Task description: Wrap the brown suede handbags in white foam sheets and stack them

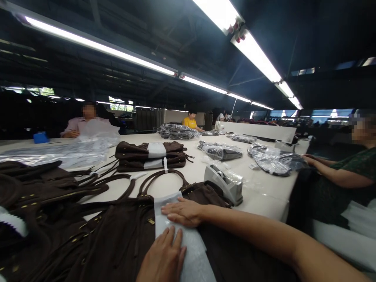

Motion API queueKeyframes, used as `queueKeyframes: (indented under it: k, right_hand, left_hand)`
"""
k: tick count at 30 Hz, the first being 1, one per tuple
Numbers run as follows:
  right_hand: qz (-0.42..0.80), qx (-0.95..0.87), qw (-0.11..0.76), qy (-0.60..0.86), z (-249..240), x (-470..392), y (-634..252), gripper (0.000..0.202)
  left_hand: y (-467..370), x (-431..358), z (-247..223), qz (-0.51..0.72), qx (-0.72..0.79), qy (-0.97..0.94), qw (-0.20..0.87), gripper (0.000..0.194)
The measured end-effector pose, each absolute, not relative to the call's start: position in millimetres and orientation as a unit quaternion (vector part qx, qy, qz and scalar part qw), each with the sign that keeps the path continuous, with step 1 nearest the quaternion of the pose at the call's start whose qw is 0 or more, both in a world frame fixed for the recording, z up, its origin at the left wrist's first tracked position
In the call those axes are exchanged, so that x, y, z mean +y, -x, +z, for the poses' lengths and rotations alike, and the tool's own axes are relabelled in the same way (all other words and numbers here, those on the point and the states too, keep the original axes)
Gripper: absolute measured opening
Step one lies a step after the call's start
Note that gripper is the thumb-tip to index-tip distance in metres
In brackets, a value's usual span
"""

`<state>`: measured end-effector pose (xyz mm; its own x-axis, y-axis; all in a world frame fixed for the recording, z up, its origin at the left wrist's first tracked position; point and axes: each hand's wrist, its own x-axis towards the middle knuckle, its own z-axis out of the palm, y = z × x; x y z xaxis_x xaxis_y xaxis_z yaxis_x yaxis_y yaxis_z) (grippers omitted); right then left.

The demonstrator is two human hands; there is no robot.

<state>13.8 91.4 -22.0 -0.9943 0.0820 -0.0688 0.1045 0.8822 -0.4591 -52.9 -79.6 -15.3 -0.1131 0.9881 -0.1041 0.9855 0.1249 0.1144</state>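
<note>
A dark brown handbag (114,235) lies flat in front of me, its looped handles (164,176) pointing away. Across it runs a strip of whitish wrapping sheet (190,250). My left hand (164,254) rests on the near part of this sheet, fingers stretched out. Farther up the strip, my right hand (183,211) lies flat with its fingers extended. Neither hand grips anything. Just beyond the bag stands a grey tape dispenser (225,184). Two folded brown bags with white bands make a stack (151,156) behind the handles.
More brown bags (35,196) fill the left side. Clear plastic sleeves (67,152) lie at the back left near a blue box (41,137). Bagged items (220,150) are spread over the white table (194,162). A co-worker (352,164) handles a plastic-wrapped item (276,158) at right; others sit farther back.
</note>
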Motion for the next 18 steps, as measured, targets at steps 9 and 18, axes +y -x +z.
queueKeyframes:
  k: [9,18]
  right_hand:
    - [-0.184,0.972,-0.085,-0.115,-7,92,-20,0.047]
    - [-0.189,0.977,0.006,-0.097,-12,72,-50,0.056]
  left_hand:
    - [53,-83,-17,0.032,0.746,-0.662,0.064,0.047]
    - [55,-83,-27,0.061,0.734,-0.676,0.029,0.048]
